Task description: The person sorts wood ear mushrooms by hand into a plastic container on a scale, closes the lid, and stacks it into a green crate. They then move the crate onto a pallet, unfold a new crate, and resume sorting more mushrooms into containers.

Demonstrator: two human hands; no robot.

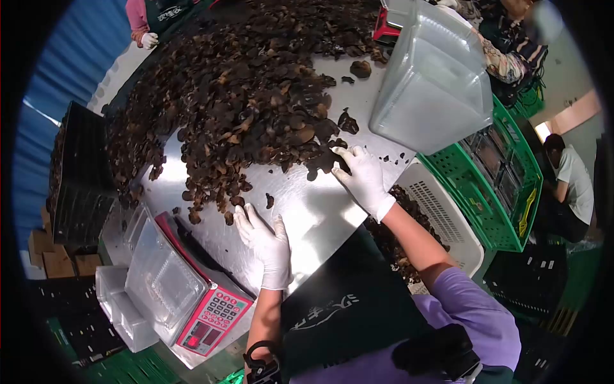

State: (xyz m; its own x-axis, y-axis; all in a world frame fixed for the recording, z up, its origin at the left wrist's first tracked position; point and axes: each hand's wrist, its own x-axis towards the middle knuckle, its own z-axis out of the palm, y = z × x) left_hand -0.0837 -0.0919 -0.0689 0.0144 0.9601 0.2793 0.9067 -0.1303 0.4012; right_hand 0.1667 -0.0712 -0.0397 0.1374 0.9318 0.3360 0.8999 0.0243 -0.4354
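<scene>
Dark brown wood ear mushrooms [249, 96] lie in a broad heap over the metal table [307, 205]. My left hand [263, 246], in a white glove, rests near the heap's front edge with its fingers stretched out and thumb apart. Its fingertips are right at a small mushroom piece [237, 201]. My right hand [362, 180], gloved too, reaches to the heap's right edge. Its thumb and fingers are spread beside a dark mushroom piece [325, 161], their tips overlapping it in this view.
A red-and-white scale [214, 318] bearing clear plastic boxes [163, 281] stands at lower left. Stacked clear containers [435, 83] stand at right, near a green crate [480, 185] and a white basket [441, 198] of mushrooms. Another person's gloved hand [149, 41] is across the table.
</scene>
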